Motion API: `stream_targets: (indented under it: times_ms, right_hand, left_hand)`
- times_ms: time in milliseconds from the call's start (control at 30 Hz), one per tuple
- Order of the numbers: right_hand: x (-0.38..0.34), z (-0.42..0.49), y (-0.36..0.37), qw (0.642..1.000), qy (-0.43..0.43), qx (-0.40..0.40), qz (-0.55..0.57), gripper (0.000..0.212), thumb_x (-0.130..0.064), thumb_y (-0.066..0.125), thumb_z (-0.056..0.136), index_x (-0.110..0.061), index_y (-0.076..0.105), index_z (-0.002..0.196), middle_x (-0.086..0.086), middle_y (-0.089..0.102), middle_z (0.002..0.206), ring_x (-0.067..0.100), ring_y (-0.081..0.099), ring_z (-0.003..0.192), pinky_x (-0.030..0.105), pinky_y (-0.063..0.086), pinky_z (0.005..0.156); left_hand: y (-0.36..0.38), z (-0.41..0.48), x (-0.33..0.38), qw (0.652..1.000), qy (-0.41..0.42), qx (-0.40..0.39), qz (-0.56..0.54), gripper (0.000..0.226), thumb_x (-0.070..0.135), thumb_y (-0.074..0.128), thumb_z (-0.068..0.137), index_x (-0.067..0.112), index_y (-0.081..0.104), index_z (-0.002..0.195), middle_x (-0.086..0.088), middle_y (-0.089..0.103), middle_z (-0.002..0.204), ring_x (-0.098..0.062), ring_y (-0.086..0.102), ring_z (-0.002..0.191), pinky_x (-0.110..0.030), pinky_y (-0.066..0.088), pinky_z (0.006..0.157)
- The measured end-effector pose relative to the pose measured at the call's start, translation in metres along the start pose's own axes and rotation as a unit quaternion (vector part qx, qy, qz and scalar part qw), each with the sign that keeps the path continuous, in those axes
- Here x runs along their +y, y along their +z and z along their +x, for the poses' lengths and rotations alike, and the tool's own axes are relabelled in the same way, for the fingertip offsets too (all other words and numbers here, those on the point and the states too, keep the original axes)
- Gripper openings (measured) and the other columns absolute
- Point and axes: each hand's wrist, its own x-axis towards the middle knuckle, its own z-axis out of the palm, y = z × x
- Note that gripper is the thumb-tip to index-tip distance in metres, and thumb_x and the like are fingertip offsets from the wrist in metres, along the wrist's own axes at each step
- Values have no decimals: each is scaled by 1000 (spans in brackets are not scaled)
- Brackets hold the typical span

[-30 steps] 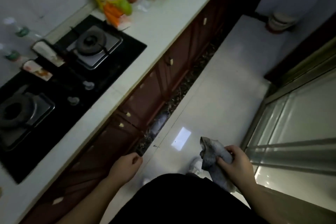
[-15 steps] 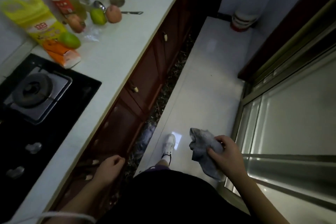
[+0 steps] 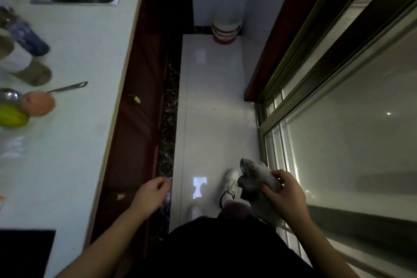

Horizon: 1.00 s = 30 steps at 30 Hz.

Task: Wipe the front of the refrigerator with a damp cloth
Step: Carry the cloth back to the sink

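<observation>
Carrying step: the right hand grips the bunched grey cloth above the floor; the left hand hangs loosely curled, empty. No refrigerator shows, so finding it comes next.

Your damp cloth is a grey, crumpled rag, bunched loosely into soft folds. It sits low in the view, right of centre, gripped in your right hand with the fingers wrapped over its right side. One rumpled end pokes up and to the left; another hangs down below your palm. It is held in the air above the pale floor.
</observation>
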Motion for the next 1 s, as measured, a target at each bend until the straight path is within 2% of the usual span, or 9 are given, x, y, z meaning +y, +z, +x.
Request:
stream_targets:
  times_ms: [100, 267, 333, 433, 533, 567, 767, 900, 1000]
  right_hand:
    - [-3, 52, -2, 1000, 15, 3, -11, 39, -24, 87, 76, -16, 69, 110, -4, 63, 101, 21, 62, 93, 33, 47, 78]
    - [-26, 150, -9, 1000, 13, -24, 5, 36, -27, 86, 77, -18, 70, 108, -5, 64, 96, 20, 63, 88, 31, 45, 75]
    - [-42, 192, -13, 999, -6, -44, 8, 35, -30, 86, 78, -20, 69, 108, -3, 65, 98, 19, 63, 88, 30, 45, 74]
    - [-70, 246, -16, 996, -29, -77, 21, 36, -29, 86, 78, -20, 69, 108, -1, 65, 98, 17, 62, 87, 31, 47, 75]
    - [-100, 301, -17, 993, -41, -100, 37, 32, -28, 85, 79, -24, 67, 105, -4, 66, 97, 12, 64, 84, 28, 50, 70]
    - [-111, 318, -17, 993, -42, -104, 43, 29, -28, 84, 80, -26, 66, 103, -6, 66, 95, 9, 63, 83, 24, 48, 66]
    - [-166, 423, -6, 993, -53, -98, 41, 31, -26, 85, 81, -31, 60, 98, -10, 61, 90, -5, 55, 78, 14, 39, 65]
    - [-192, 485, -6, 996, -17, -81, 29, 34, -31, 85, 81, -24, 66, 108, -5, 65, 100, 9, 61, 86, 18, 42, 66]
    - [-213, 527, -11, 998, -11, -52, 25, 34, -33, 85, 80, -24, 67, 108, -5, 67, 100, 13, 64, 90, 26, 46, 69]
  left_hand:
    - [-17, 39, 31, 1000, -21, 2, 2, 27, 39, 53, 101, 24, 72, 89, 1, 74, 84, -15, 70, 81, -31, 53, 73]
    - [-32, 85, 42, 994, -99, 35, -33, 28, 34, 56, 100, 18, 71, 83, -2, 74, 79, -23, 71, 79, -42, 56, 82]
    - [-36, 97, 51, 988, -122, 71, -65, 30, 33, 57, 100, 14, 71, 81, -4, 74, 75, -26, 70, 77, -46, 56, 81]
    - [-48, 114, 62, 981, -141, 98, -90, 34, 35, 61, 96, 10, 69, 75, -3, 71, 68, -21, 63, 69, -41, 49, 71]
    - [-59, 136, 71, 975, -155, 114, -114, 46, 58, 56, 79, 14, 66, 75, -4, 64, 58, -21, 56, 60, -40, 44, 64]
    - [-63, 142, 77, 976, -158, 115, -98, 46, 59, 52, 78, 15, 66, 75, -5, 65, 60, -21, 58, 60, -41, 46, 63]
    - [-102, 229, 113, 982, -158, 90, -46, 48, 47, 51, 91, 4, 70, 78, -7, 72, 73, -23, 68, 78, -42, 51, 79]
    - [-139, 318, 166, 988, -138, 56, -32, 35, 25, 55, 101, 0, 70, 80, -12, 72, 78, -27, 68, 81, -36, 47, 72]
    - [-174, 380, 225, 996, -90, 25, -6, 34, 27, 54, 101, 3, 69, 82, -14, 70, 81, -27, 66, 80, -30, 43, 66]
